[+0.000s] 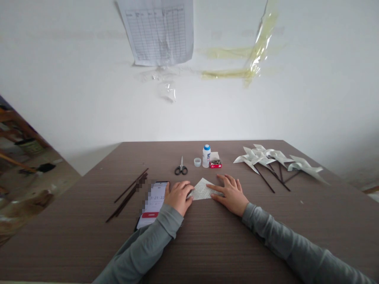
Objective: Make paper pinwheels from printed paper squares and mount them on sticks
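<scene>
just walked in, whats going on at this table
Someone's left hand is at the left corner of a triangular piece of printed paper, and their right hand is spread over its right side. Paper pinwheels lie to the right, sticks and a phone to the left; scissors and a bottle are farther back.

Touches the left corner of a triangular printed paper (203,190) with the left hand (178,196), its right side with the spread right hand (232,195). Shows a phone (156,197) beside the left hand, dark sticks (127,198) toward the table's (207,252) left edge, scissors (181,169), bottle (206,157) and red box (215,166) near the far edge, pinwheels (251,157) toward the far right corner.
</scene>
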Demonstrator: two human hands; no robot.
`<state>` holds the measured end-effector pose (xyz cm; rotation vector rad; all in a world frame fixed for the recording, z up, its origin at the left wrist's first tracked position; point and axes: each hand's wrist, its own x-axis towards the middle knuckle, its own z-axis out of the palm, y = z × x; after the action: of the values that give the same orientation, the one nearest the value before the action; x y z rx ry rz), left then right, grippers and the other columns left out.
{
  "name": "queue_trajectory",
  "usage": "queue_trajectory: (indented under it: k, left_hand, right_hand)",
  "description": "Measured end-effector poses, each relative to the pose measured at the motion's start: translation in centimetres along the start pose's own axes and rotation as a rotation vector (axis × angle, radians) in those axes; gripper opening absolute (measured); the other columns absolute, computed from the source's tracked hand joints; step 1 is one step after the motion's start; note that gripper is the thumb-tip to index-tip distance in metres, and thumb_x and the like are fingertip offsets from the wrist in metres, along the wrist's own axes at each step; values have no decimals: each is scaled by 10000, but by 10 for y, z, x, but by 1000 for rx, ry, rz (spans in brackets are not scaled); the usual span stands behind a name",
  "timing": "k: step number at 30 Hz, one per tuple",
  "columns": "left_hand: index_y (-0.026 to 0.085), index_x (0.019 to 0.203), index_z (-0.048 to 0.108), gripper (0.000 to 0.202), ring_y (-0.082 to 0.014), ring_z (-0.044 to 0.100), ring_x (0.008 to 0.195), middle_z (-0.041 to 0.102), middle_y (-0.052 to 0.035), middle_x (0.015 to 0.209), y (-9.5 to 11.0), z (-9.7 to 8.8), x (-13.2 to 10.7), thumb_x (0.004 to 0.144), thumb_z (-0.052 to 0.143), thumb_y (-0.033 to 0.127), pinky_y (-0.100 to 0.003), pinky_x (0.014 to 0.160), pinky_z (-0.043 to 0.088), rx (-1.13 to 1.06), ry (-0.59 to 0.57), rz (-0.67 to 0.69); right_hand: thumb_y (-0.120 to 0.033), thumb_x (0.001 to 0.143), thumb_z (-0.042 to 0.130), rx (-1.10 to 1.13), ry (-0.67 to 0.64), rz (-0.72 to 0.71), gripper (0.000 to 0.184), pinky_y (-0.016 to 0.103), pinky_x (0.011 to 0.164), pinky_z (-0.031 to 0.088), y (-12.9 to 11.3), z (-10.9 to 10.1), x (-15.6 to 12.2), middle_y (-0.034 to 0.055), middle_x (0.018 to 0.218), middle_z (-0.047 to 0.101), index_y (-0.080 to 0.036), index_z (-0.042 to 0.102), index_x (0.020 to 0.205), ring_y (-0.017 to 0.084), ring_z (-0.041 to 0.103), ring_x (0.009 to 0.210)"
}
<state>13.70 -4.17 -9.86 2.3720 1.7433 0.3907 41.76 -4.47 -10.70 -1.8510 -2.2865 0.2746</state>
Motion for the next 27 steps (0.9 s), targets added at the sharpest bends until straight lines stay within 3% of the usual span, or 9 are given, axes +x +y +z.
queue_trajectory:
  k: [7, 14, 21, 27]
  left_hand:
    - [388, 1495, 947, 588, -401, 753, 1720, 819, -89, 1832, -6, -3, -12, 1109, 704, 16, -878, 1571, 411, 64, 57, -34]
    - [380, 1566, 910, 647, -386, 738, 1745, 793, -97, 1867, -9, -4, -15, 1084, 700, 2, -836, 1575, 436, 102, 74, -27]
    - [338, 1529, 953, 508, -404, 751, 1728, 819, -140, 1825, -2, -7, -3, 1169, 690, 96, -807, 1562, 467, -15, -3, -11]
    - [308, 1518, 965, 410, -439, 716, 1753, 825, -151, 1814, 30, -15, 10, 1145, 842, 190, -857, 1589, 385, 3, -89, -30]
  right_hand:
    - [-539, 1262, 730, 15, -86, 43, 523, 869, 1564, 331, -2, -10, 0, 49, 2069, 563, -617, 792, 1776, 526, 399, 1960]
    - [-542, 1224, 776, 25, 1, 7, 511, 905, 1521, 391, 5, 3, 1, 65, 1982, 665, -591, 848, 1727, 531, 472, 1908]
    - [-545, 1070, 967, 88, 195, 14, 569, 818, 1410, 574, 20, 21, 8, 145, 1728, 825, -435, 936, 1628, 508, 670, 1682]
    - [-487, 1102, 941, 72, 263, 9, 385, 732, 1303, 643, 28, 19, 13, 159, 1421, 897, -364, 1014, 1459, 480, 750, 1455]
